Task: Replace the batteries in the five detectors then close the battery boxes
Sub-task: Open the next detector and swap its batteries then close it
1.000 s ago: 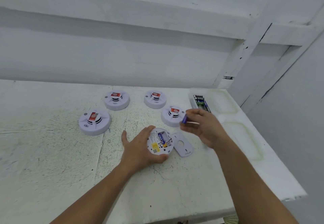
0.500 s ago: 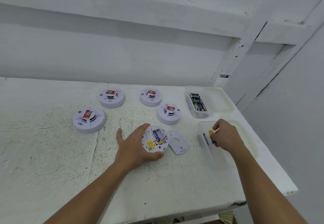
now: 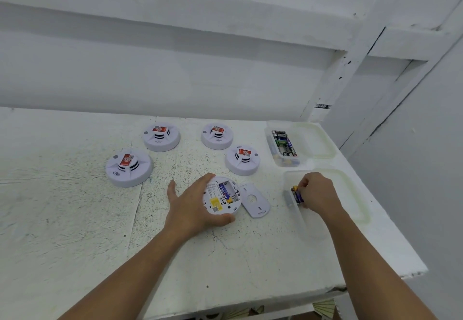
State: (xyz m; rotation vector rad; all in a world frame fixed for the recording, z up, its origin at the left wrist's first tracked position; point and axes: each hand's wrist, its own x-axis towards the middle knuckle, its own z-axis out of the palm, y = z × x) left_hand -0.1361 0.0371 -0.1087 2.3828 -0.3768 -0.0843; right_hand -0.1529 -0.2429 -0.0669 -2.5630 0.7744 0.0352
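White letters that seem to read "PKCELL" are running along the blue battery [image 3: 224, 190] inside the opened detector [image 3: 235, 209]. Its yellow sticker [image 3: 215, 201] and square code [image 3: 215, 209] are showing nothing legible. The red labels [image 3: 126, 160] on the other detectors [image 3: 130, 177] are carrying only a white round sign.

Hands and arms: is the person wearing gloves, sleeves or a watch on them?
No. The left hand and the right hand are bare, with no gloves and no rings that I can see. The left forearm and the right forearm are bare too, with no sleeve, watch or bracelet in view.
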